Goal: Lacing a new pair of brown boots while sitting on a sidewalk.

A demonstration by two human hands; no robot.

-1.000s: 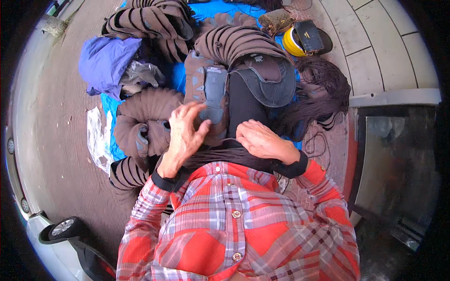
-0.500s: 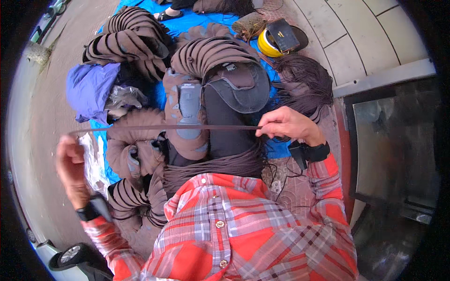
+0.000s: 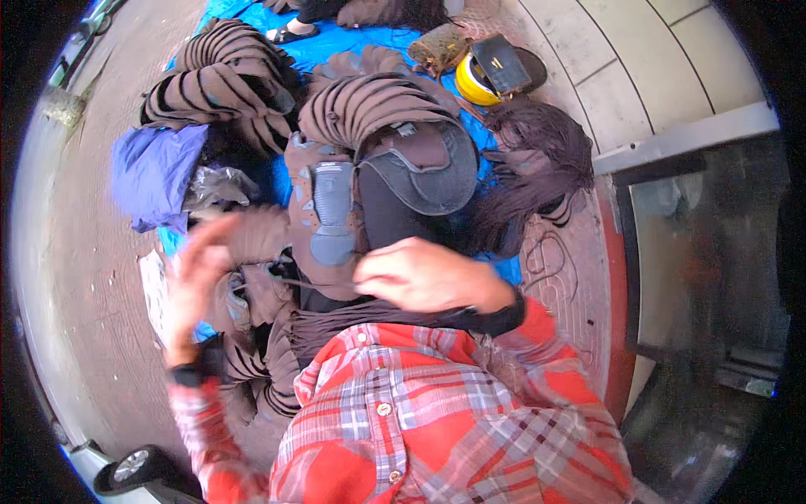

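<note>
My right hand (image 3: pixel 428 275) is in front of my chest, its fingers pinched together on a thin brown lace (image 3: pixel 323 288). Only a short, blurred stretch of that lace shows left of the fingertips. My left hand (image 3: pixel 195 281) is raised at the left, smeared by motion, its fingers stretched out with nothing visible in them. Between the hands, a brown and grey shoe upper (image 3: pixel 330 210) with a grey ribbed panel lies on my lap. A curved row of nested brown uppers (image 3: pixel 378 105) sits just beyond it. A bundle of brown laces (image 3: pixel 315 330) lies across my lap.
More stacked brown uppers (image 3: pixel 220 88) lie on a blue sheet (image 3: pixel 357 42) at the far left, near a purple cloth (image 3: pixel 159 172). A heap of dark laces (image 3: pixel 537 160) is at the right. Beyond it are a yellow container (image 3: pixel 474 82) and a black pouch (image 3: pixel 499 63).
The lace was stretched straight between both hands; now it shows only near the right fingers. My right hand came left and nearer; my left hand moved right, its fingers opening out.
</note>
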